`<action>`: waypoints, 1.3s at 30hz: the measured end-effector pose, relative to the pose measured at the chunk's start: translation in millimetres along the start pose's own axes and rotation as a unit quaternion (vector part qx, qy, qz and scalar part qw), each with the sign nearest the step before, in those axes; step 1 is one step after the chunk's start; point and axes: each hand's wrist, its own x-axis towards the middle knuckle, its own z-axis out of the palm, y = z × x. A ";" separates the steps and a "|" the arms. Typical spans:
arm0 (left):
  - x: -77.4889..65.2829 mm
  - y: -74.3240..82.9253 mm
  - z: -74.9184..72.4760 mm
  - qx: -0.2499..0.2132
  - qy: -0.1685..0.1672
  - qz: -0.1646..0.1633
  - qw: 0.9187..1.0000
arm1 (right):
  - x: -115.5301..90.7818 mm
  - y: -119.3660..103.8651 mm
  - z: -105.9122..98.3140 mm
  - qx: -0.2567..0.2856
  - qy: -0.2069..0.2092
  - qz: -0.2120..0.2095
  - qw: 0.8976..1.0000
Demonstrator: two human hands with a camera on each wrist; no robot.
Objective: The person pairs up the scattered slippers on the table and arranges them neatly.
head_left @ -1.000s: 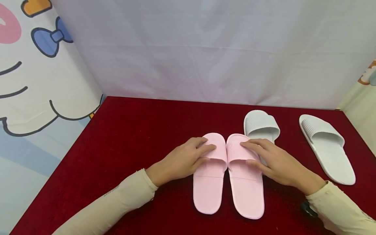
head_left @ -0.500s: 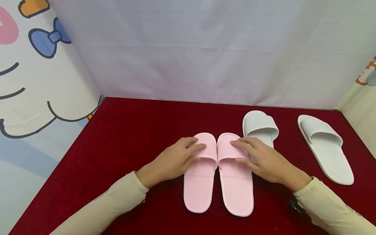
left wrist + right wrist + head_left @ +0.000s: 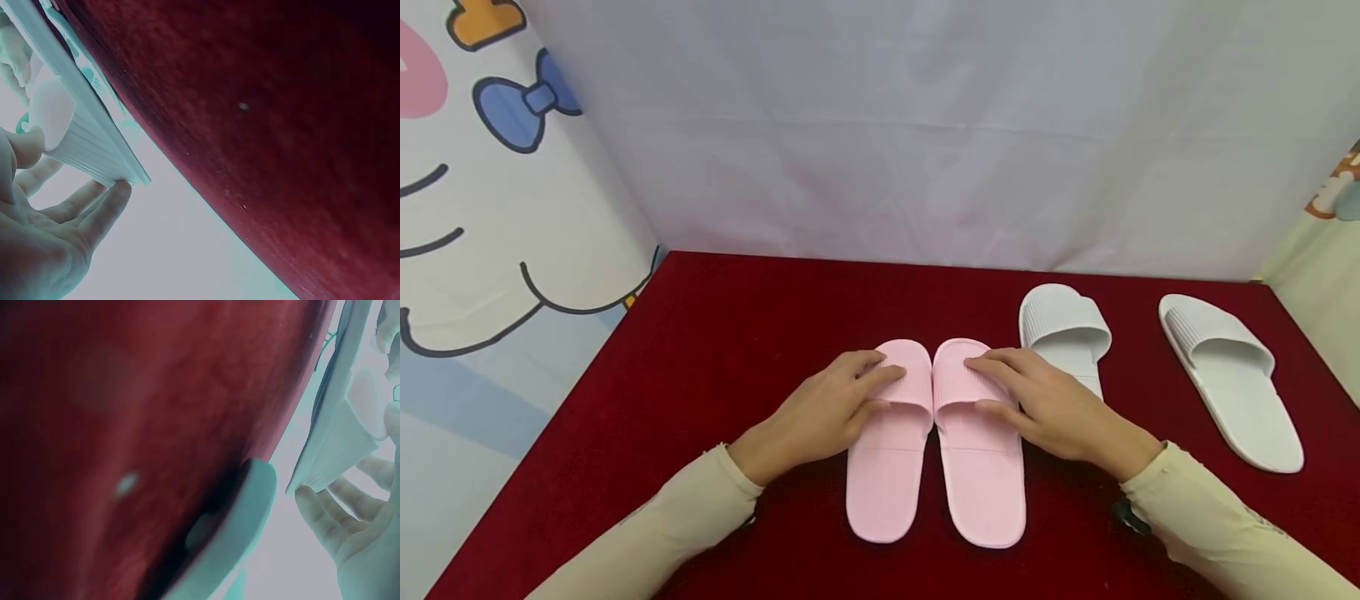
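Observation:
Two pink slippers, a left one [image 3: 883,492] and a right one [image 3: 983,492], stand side by side, toes away from me, with their inner strap edges meeting. My left hand [image 3: 808,417] grips the left slipper by its ribbed strap, thumb at the strap's opening and fingers toward the toe. The right slipper is held the same way from its outer side by my right hand [image 3: 1067,408]. In the left wrist view, fingertips [image 3: 119,187] touch the toe end. Background shows between sole and red surface in both wrist views, so the slippers look slightly raised.
A white slipper [image 3: 1067,325] lies just beyond my right hand, its heel partly hidden. Another white slipper [image 3: 1240,392] lies angled farther right. All are over a red cloth surface [image 3: 737,325], bounded by a white curtain [image 3: 880,150] behind and a cartoon-print sheet [image 3: 475,275] at left.
Both hands have moved steadily left together with the pink slippers, which stay paired. More of the nearer white slipper now shows. The white slippers have not moved on the cloth.

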 end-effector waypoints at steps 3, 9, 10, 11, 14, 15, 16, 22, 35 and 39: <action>-2.1 -2.5 -0.7 0.002 0.004 -0.007 1.000 | 4.7 -3.5 1.6 0.000 -0.003 0.002 1.000; -6.0 -8.1 -3.8 0.004 0.005 -0.020 1.000 | 12.4 -9.0 5.2 0.007 -0.005 0.010 1.000; -7.0 -9.3 -4.5 0.004 0.004 -0.022 1.000 | 13.6 -9.8 5.9 0.009 -0.006 0.010 1.000; -7.7 -10.6 -5.1 0.003 0.004 -0.024 1.000 | 14.8 -10.5 6.8 0.010 -0.007 0.010 1.000; -9.7 -14.3 -7.7 0.005 0.008 -0.026 1.000 | 19.3 -13.0 9.0 0.012 -0.012 0.010 1.000; -10.1 -15.6 -8.3 0.006 0.008 -0.027 1.000 | 20.8 -13.9 9.7 0.012 -0.013 0.011 1.000; -10.5 -16.7 -9.2 0.006 0.008 -0.027 1.000 | 22.3 -15.0 10.0 0.013 -0.015 0.013 1.000; -15.2 -23.2 -15.1 0.010 -0.002 -0.041 0.999 | 32.2 -20.9 11.9 0.020 -0.018 0.017 0.999; -26.8 -39.9 -20.4 0.006 0.003 -0.044 0.999 | 52.6 -29.3 20.2 0.027 -0.034 0.020 0.999; -25.9 -43.4 -20.0 0.004 0.007 -0.046 0.999 | 56.0 -28.7 21.9 0.021 -0.034 0.022 0.999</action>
